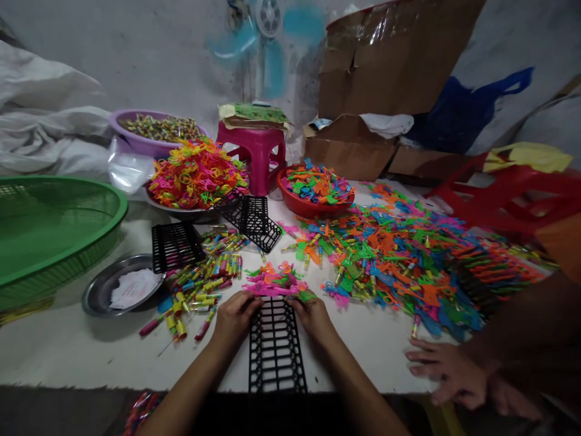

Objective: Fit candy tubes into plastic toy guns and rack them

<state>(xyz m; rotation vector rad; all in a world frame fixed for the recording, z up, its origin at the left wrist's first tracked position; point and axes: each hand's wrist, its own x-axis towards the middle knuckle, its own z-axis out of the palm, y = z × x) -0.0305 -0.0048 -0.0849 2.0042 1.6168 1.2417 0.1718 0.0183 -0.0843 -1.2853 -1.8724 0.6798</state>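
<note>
A black plastic grid rack (pixel 275 348) lies on the table in front of me, running toward the near edge. At its far left corner is my left hand (pixel 233 316), thumb and fingers pinched together; whatever they hold is too small to make out. My right hand (pixel 316 315) is closed at the far right corner, its fingertips beside a small green plastic piece (pixel 307 295); its exact hold is unclear. Pink plastic pieces (pixel 272 286), with some orange and green ones, are heaped across the rack's far end between both hands.
Left lie small printed tubes (pixel 200 300), a metal bowl (pixel 97 293) with paper, a green basket (pixel 59 248) and spare black racks (pixel 175 245). Behind stand a heaped basin (pixel 181 212) and a red basin (pixel 313 209). Colourful pieces (pixel 390 260) cover the right, beside another person's hand (pixel 454 372).
</note>
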